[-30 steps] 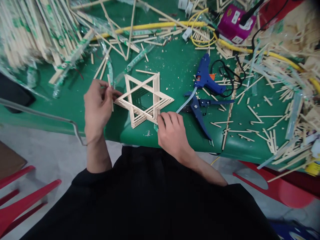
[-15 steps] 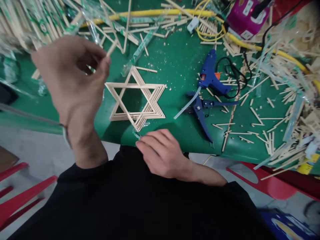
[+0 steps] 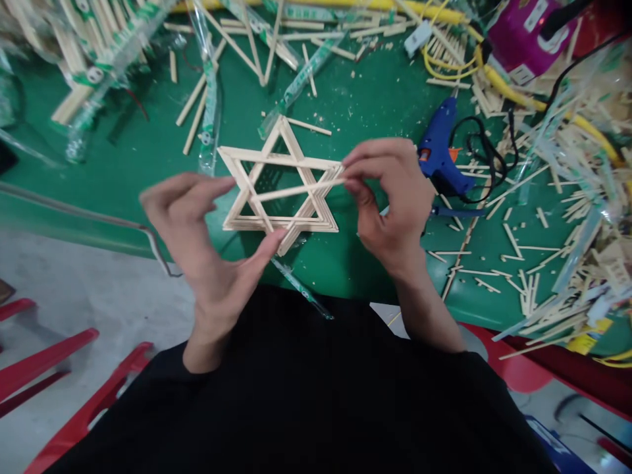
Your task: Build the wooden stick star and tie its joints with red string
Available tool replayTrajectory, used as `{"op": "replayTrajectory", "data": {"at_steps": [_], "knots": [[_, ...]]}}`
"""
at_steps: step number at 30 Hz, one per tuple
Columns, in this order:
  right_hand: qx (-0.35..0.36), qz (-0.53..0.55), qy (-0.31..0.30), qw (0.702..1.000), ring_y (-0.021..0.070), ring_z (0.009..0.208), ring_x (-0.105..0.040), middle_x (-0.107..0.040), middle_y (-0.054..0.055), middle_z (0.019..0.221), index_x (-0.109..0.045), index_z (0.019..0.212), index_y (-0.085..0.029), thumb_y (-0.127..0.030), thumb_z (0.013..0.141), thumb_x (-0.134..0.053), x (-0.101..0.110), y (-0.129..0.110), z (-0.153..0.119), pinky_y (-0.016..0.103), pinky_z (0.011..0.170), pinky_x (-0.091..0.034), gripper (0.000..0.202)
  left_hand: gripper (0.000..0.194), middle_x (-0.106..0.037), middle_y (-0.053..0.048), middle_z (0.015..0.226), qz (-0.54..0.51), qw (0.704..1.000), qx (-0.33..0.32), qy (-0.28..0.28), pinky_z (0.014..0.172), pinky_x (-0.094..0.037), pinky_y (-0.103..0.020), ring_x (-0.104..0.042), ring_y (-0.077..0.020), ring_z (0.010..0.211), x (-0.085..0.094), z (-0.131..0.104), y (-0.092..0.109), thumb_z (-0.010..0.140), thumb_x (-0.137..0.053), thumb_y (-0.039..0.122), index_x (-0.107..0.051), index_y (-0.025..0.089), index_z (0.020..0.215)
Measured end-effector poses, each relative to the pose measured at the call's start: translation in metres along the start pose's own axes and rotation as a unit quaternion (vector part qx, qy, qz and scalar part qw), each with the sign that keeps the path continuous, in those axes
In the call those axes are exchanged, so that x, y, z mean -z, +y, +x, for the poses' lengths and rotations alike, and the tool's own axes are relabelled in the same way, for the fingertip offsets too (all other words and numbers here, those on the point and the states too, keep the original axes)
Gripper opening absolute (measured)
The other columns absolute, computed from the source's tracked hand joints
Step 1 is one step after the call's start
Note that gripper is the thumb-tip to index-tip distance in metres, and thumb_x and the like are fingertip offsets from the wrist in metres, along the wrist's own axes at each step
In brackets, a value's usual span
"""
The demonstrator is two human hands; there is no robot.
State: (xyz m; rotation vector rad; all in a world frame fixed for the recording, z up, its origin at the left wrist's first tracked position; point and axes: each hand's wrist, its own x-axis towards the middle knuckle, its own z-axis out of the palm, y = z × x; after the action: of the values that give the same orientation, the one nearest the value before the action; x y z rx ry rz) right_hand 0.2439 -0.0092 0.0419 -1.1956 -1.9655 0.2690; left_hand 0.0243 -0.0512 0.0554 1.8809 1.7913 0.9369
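A star-shaped frame of stacked wooden sticks (image 3: pixel 307 164) lies on the green table near its front edge. Above it, my right hand (image 3: pixel 390 197) pinches the right end of a single wooden stick (image 3: pixel 291 190), which slants slightly across the star. To the left, my left hand (image 3: pixel 212 237) has its thumb and fingers spread wide around the star's lower left side. Its thumb tip is by the star's bottom point; whether it touches is unclear. A loose stick (image 3: pixel 310 126) lies just behind the star's top.
A blue glue gun (image 3: pixel 444 148) lies right of my right hand, beside partly hidden blue-handled pliers (image 3: pixel 457 211). Stick pieces (image 3: pixel 530 283) litter the right side. A purple power block (image 3: pixel 530 36) and yellow cable (image 3: pixel 513 95) are behind; wrapped sticks (image 3: pixel 83 82) lie back left.
My left hand has come down from the upper left and opened beside the star; the stick it held is gone from it. My right hand has risen to the star's right and now holds a stick.
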Motion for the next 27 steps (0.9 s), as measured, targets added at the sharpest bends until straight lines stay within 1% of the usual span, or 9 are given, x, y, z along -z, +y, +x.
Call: {"op": "replayTrajectory", "data": {"at_steps": [2, 5, 7, 9, 13, 15, 18, 21, 27], "knots": [[-0.059, 0.051, -0.002, 0.997, 0.0148, 0.108, -0.068, -0.072, 0.008, 0.105, -0.058, 0.100, -0.023, -0.025, 0.108, -0.044, -0.006, 0.012, 0.000, 0.034, 0.096, -0.054, 0.017, 0.085, -0.050, -0.009, 0.131, -0.020, 0.999, -0.027, 0.012, 0.098, -0.056, -0.056, -0.055, -0.0346, 0.125, -0.009, -0.015, -0.011, 0.073, -0.085, 0.060, -0.044, 0.038, 0.144], [-0.126, 0.103, -0.036, 0.986, 0.0183, 0.110, -0.068, -0.069, 0.005, 0.107, -0.055, 0.103, -0.026, -0.041, 0.109, -0.038, -0.019, 0.025, -0.003, 0.039, 0.097, -0.056, 0.023, 0.097, -0.045, -0.012, 0.144, 0.003, 0.998, -0.068, -0.004, 0.113, -0.049, -0.057, -0.047, -0.0350, 0.137, -0.027, -0.029, -0.027, 0.076, -0.081, 0.064, -0.030, 0.038, 0.154], [-0.162, 0.110, -0.056, 0.979, 0.0199, 0.105, -0.069, -0.068, 0.003, 0.104, -0.055, 0.104, -0.027, -0.046, 0.108, -0.037, -0.023, 0.029, -0.007, 0.042, 0.095, -0.057, 0.026, 0.103, -0.042, -0.012, 0.151, 0.012, 0.995, -0.101, -0.024, 0.117, -0.047, -0.057, -0.045, -0.0337, 0.142, -0.032, -0.029, -0.037, 0.079, -0.079, 0.062, -0.020, 0.037, 0.159], [-0.179, 0.102, -0.059, 0.977, 0.0195, 0.097, -0.070, -0.067, 0.002, 0.098, -0.055, 0.104, -0.027, -0.045, 0.108, -0.038, -0.024, 0.027, -0.012, 0.042, 0.091, -0.058, 0.025, 0.103, -0.043, -0.011, 0.155, 0.009, 0.990, -0.127, -0.059, 0.119, -0.044, -0.058, -0.045, -0.0331, 0.143, -0.030, -0.023, -0.046, 0.081, -0.078, 0.059, -0.015, 0.036, 0.160], [-0.185, 0.066, -0.055, 0.979, 0.0166, 0.085, -0.068, -0.066, 0.000, 0.091, -0.055, 0.103, -0.026, -0.036, 0.108, -0.041, -0.014, 0.013, -0.025, 0.036, 0.079, -0.057, 0.017, 0.085, -0.039, -0.003, 0.163, 0.016, 0.989, -0.100, -0.110, 0.132, -0.026, -0.062, -0.028, -0.0356, 0.156, -0.010, -0.001, -0.055, 0.087, -0.075, 0.050, -0.029, 0.037, 0.158], [-0.169, 0.048, -0.047, 0.983, 0.0160, 0.085, -0.067, -0.067, 0.000, 0.091, -0.056, 0.102, -0.025, -0.028, 0.106, -0.044, -0.008, 0.004, -0.030, 0.035, 0.077, -0.056, 0.013, 0.084, -0.035, -0.002, 0.165, 0.021, 0.987, -0.094, -0.125, 0.134, -0.023, -0.062, -0.026, -0.0370, 0.157, 0.000, 0.011, -0.057, 0.087, -0.075, 0.049, -0.031, 0.037, 0.158], [-0.106, 0.020, -0.003, 0.994, 0.0186, 0.096, -0.066, -0.066, 0.003, 0.098, -0.059, 0.099, -0.023, -0.018, 0.100, -0.053, -0.001, -0.009, -0.033, 0.038, 0.083, -0.055, 0.008, 0.084, -0.038, -0.005, 0.161, -0.010, 0.981, -0.133, -0.144, 0.129, -0.036, -0.057, -0.037, -0.0357, 0.151, 0.008, 0.023, -0.057, 0.085, -0.076, 0.053, -0.035, 0.037, 0.156], [-0.065, -0.018, 0.015, 0.998, 0.0204, 0.098, -0.062, -0.062, 0.006, 0.104, -0.062, 0.098, -0.023, -0.014, 0.095, -0.060, -0.002, -0.020, -0.028, 0.039, 0.082, -0.052, 0.010, 0.071, -0.046, -0.006, 0.151, -0.071, 0.974, -0.182, -0.110, 0.120, -0.048, -0.052, -0.047, -0.0323, 0.143, 0.006, 0.029, -0.060, 0.084, -0.078, 0.051, -0.049, 0.037, 0.147], [-0.042, -0.070, -0.018, 0.996, 0.0231, 0.103, -0.059, -0.062, 0.006, 0.111, -0.064, 0.099, -0.025, -0.020, 0.097, -0.059, -0.019, -0.027, -0.018, 0.040, 0.082, -0.047, 0.007, 0.031, -0.055, -0.005, 0.139, -0.133, 0.969, -0.196, -0.070, 0.109, -0.055, -0.051, -0.053, -0.0304, 0.134, -0.010, 0.037, -0.070, 0.087, -0.078, 0.024, -0.073, 0.032, 0.116]]}}
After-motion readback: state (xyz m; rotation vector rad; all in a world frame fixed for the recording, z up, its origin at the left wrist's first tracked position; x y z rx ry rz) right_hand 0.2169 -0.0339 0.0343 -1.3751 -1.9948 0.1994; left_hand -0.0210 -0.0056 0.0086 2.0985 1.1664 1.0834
